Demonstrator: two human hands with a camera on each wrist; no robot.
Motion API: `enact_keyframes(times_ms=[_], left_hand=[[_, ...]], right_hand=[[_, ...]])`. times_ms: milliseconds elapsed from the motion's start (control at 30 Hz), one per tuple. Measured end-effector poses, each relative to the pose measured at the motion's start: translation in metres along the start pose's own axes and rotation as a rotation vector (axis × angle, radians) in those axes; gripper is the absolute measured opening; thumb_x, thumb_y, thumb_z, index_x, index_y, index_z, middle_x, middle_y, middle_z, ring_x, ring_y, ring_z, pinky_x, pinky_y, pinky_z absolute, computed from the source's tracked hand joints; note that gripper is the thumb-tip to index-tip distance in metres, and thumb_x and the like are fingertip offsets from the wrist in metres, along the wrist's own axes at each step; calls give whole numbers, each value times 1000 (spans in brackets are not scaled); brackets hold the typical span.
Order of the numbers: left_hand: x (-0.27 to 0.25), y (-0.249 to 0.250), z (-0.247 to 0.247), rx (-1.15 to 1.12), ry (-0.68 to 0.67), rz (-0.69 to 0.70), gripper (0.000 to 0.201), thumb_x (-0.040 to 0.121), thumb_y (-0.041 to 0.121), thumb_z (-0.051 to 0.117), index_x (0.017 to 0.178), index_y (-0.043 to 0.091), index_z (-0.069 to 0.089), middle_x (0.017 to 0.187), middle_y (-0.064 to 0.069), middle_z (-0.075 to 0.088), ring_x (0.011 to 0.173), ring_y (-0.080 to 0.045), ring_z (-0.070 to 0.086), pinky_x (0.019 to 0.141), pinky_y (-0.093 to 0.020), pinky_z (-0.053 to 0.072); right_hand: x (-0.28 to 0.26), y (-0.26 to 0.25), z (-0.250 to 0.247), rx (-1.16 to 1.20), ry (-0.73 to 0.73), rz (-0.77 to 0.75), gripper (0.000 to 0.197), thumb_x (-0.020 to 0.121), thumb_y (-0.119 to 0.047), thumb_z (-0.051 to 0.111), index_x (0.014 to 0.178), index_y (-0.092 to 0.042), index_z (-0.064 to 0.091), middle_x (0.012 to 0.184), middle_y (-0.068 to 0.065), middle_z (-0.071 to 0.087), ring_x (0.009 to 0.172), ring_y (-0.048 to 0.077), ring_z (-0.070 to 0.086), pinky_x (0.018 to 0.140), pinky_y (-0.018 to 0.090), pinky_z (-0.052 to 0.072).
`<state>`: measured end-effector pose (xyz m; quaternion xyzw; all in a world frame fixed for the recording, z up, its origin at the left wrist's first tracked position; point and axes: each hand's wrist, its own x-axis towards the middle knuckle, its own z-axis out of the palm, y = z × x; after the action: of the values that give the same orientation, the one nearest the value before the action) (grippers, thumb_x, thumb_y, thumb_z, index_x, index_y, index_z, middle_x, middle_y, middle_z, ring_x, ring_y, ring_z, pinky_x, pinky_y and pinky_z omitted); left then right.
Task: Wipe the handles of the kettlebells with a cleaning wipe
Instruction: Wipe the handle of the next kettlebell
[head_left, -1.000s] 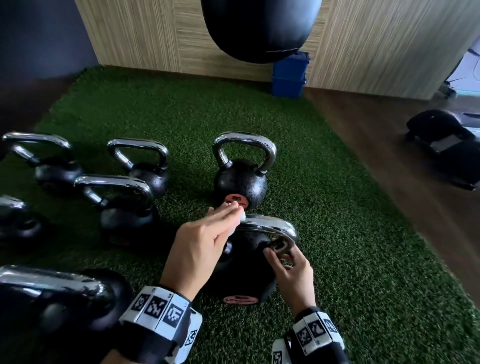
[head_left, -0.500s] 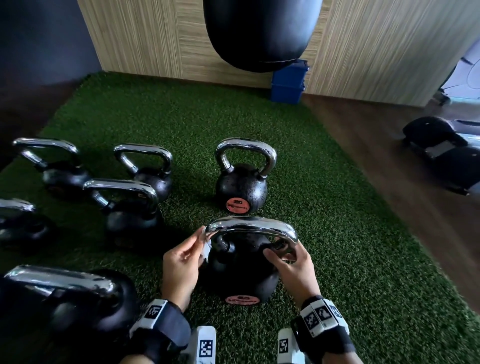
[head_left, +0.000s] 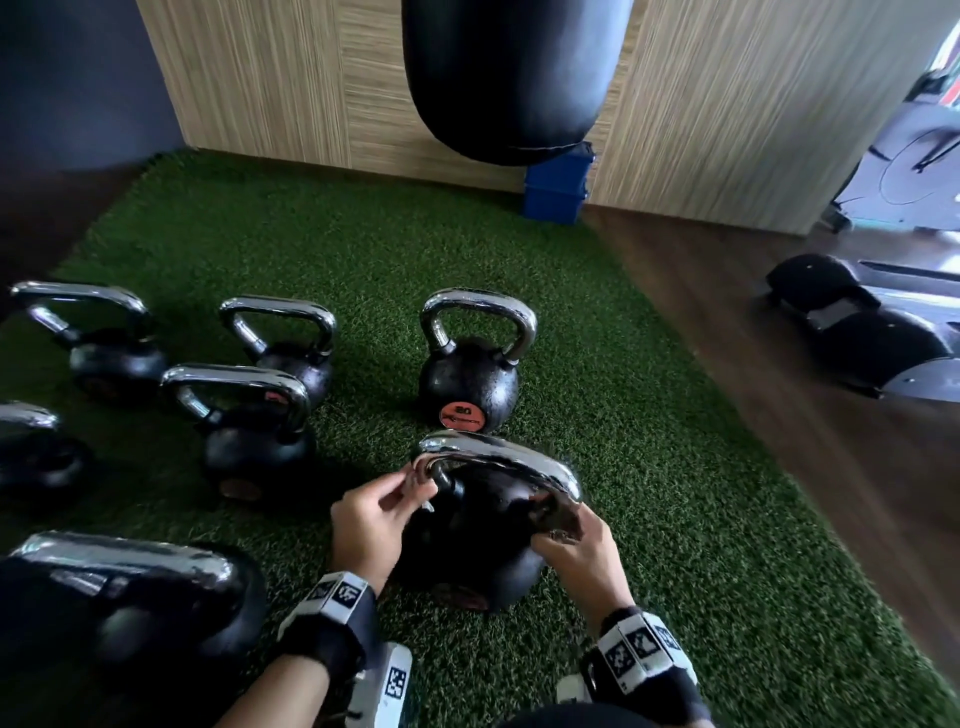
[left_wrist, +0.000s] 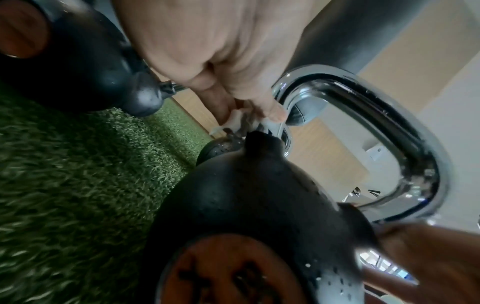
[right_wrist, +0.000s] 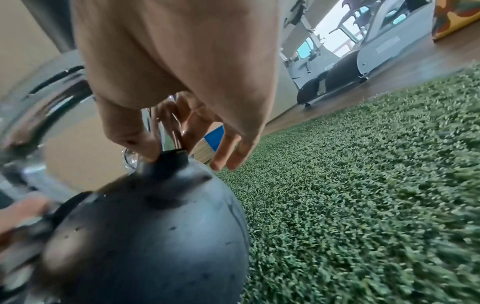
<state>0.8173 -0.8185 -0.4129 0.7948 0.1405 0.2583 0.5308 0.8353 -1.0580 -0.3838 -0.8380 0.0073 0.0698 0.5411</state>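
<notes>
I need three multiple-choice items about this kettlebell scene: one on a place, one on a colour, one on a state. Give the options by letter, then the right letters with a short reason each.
1. Where on the near kettlebell's handle does the left hand press the cleaning wipe?
A. its left bend
B. the middle of its top
C. its right post

2. What colour is the box by the wall?
A. red
B. blue
C. yellow

3. What does the right hand do?
A. hangs free
B. lies flat on the turf
C. grips the handle's right post

Key: 1 A, the wipe shows white at the left bend; 2 B, it is blue beneath the punching bag; 3 C, its fingers curl round the post.
</notes>
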Motion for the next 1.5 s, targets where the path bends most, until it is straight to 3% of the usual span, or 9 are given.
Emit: enact_keyframes(times_ms=[100,200,267,467,633,833,1067,1233,1500], left_hand=[[16,7,19,76,12,20,31,79,27,86,101,5,81,88,-8,80,71,6,68,65,2,43],[33,19,37,146,-19,55,26,84,26,83,102,7,81,92,-8,80,78,-5,72,70,-1,43],[44,27,46,162,-98,74,25,86,23,81,104,7,81,97,-8,80,89,-16,75,79,-15,50],[64,36,54,157,-336,55,32,86,32,72,90,1,79,73,-3,76,72,-15,70,70,-29,54],[61,25,50,118,-354,59,26,90,11,76,114,-1,75,113,-7,76,103,-7,70,91,-13,51],[59,42,61,228,-256,97,21,89,14,73,107,6,79,103,-9,79,96,-20,75,80,-11,45],[63,60,61,41,-158,49,20,88,19,78,107,13,80,103,2,79,85,26,60,76,5,42],[76,82,43,111,-261,131,23,89,10,77,111,14,79,111,0,77,101,-9,73,84,-7,51],[37,95,-1,-67,-420,83,27,86,2,77,111,12,78,105,12,77,101,2,72,89,-11,54]], right_hand=[[-25,3,-3,-102,-14,-70,27,78,-23,71,99,-6,70,105,10,72,98,30,66,89,48,56],[-44,7,-2,-258,-2,-145,23,83,-8,77,105,-14,76,101,-3,71,86,8,64,75,6,48],[-48,3,4,-304,22,-212,30,80,-4,76,106,-19,78,97,-20,65,93,-6,58,74,-2,41],[0,-18,29,-331,157,-314,38,81,6,66,79,-33,66,89,-20,64,87,-2,54,77,20,44],[63,-11,38,-59,-146,124,66,84,-24,70,144,-21,43,137,0,50,121,21,54,110,46,42],[72,18,50,113,-159,201,85,52,-53,72,132,-28,56,133,9,61,123,23,59,109,47,45],[67,19,52,181,-147,204,88,51,-54,75,134,-31,57,135,9,59,127,26,56,111,49,43],[62,9,44,203,-153,163,90,46,-50,76,130,-27,58,130,8,64,118,22,63,108,44,48],[60,11,46,251,-142,141,85,49,-46,82,129,-26,60,119,0,71,109,15,69,104,43,52]])
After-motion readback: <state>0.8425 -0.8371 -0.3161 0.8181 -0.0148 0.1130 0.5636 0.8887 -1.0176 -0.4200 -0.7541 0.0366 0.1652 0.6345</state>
